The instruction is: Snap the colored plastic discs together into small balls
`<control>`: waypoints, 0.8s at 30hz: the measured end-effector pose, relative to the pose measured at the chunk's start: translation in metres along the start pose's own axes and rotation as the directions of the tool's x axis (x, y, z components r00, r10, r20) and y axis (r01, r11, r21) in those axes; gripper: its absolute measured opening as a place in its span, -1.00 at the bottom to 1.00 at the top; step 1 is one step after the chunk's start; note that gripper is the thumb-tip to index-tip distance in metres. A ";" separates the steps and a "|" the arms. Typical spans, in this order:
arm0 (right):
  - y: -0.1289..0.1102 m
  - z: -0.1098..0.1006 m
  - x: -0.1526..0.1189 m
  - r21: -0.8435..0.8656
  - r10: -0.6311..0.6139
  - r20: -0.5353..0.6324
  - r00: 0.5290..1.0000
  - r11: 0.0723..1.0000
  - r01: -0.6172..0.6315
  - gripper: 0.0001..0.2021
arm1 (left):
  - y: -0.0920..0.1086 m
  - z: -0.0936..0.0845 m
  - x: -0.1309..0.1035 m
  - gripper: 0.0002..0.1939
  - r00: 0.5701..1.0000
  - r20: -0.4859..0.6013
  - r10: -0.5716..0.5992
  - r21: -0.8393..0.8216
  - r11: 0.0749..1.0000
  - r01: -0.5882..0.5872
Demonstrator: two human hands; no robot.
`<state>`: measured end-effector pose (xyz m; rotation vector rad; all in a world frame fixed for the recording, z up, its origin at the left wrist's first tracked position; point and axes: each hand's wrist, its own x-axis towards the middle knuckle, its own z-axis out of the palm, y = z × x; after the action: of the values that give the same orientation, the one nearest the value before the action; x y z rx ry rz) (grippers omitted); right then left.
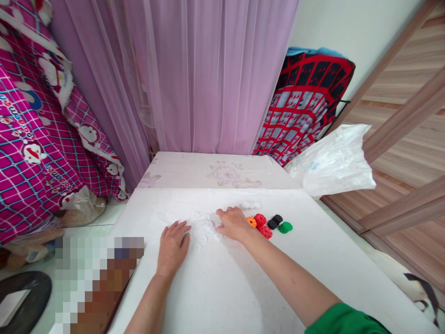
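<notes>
A white lacy piece, or a cluster of small white pieces [200,234], lies on the white-covered table [215,297] between my hands; against the white cloth its exact kind is hard to make out. My left hand [174,246] rests at its left side, fingers extended and slightly spread. At its right edge is my right hand [233,223], palm down, with thumb and index finger apart. Just right of that hand lie an orange round piece [251,222], red round pieces [259,220], black round pieces [275,221] and a green one [285,227]. Behind it sits a row of white pieces [250,205].
A floral cloth [187,170] covers the table's far end, before a purple curtain [208,74]. A white plastic bag [330,160] stands off the far right corner. Pink patterned fabric [38,139] hangs at left. Wooden doors [410,139] stand at right.
</notes>
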<state>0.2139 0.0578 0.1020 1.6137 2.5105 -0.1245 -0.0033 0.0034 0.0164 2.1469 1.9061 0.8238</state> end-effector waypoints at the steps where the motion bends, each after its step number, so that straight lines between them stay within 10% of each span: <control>1: -0.003 0.000 0.001 -0.001 0.018 0.007 1.000 1.000 -0.018 -0.66 | 0.000 0.000 0.000 -0.68 1.000 0.001 -0.003 0.001 1.000 0.003; 10: -0.013 -0.002 0.012 0.090 0.140 0.157 0.978 0.984 -0.156 -0.46 | 0.002 -0.002 0.000 -0.68 1.000 -0.002 -0.006 -0.003 1.000 0.006; 18: 0.043 -0.033 0.014 0.187 0.228 -0.001 0.974 0.957 -0.224 -0.38 | 0.002 0.000 0.000 -0.68 1.000 0.001 -0.007 -0.011 1.000 0.007; 24: 0.053 -0.018 0.022 0.108 0.088 0.028 0.996 0.990 -0.091 -0.37 | 0.003 -0.001 0.000 -0.68 1.000 -0.012 -0.004 -0.008 1.000 0.004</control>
<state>0.2517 0.1019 0.1169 1.7520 2.4483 -0.2722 -0.0017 0.0023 0.0185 2.1379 1.9083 0.8447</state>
